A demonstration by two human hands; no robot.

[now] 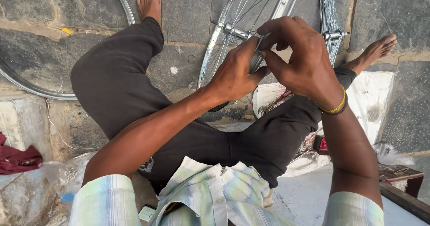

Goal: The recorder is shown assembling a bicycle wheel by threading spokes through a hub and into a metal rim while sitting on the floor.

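On the stone-slab floor (188, 15), both hands' (237, 71) (304, 60) grips close on a wheel rim (273, 15).

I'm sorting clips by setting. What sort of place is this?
Probably a bicycle repair spot set on bare stone paving. Both hands, left hand and right hand, work on a spoked wheel; a spare rim and a bundle of loose spokes lie nearby.
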